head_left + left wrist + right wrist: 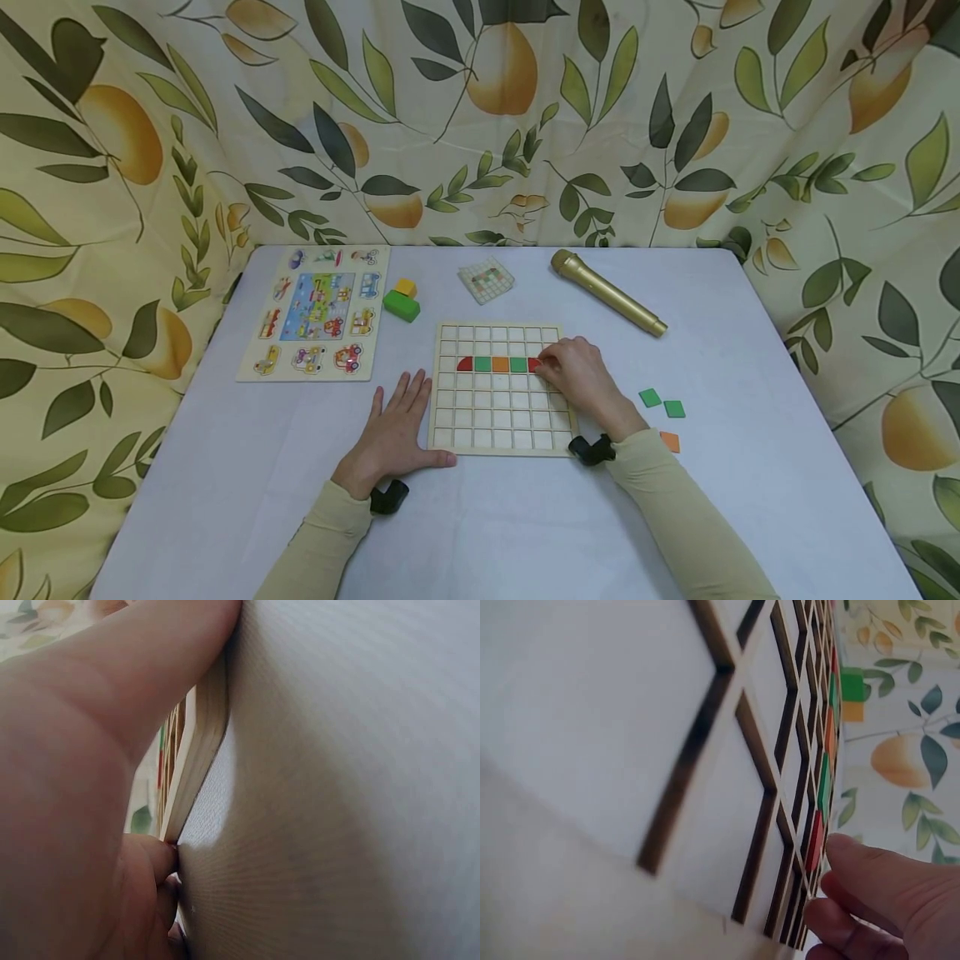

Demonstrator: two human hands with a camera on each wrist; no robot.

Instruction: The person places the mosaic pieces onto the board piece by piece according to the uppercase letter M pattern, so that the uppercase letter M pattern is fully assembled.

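A wooden grid board (pixel 465 417) lies mid-table. Along one of its upper rows runs a line of tiles: a red one with a rounded end (pixel 466 364), a green one (pixel 483 364), an orange one (pixel 500 364), another green one and a red tile (pixel 533 364) at the right end. My right hand (pixel 585 379) pinches at that last red tile, its thumb and bent fingers right at the cell; the fingertips partly cover it from above. My left hand (pixel 393 433) rests spread on the table at the board's lower left corner, thumb along the near edge and fingers beside the left edge.
Loose green tiles (pixel 674 409) and an orange tile (pixel 670 442) lie right of the board, near my right forearm. Behind it are a small patterned grid card (pixel 487 280) and a gold microphone (pixel 607 292). A picture puzzle board (pixel 255 354) and green block (pixel 402 306) with a yellow block (pixel 406 287) sit left.
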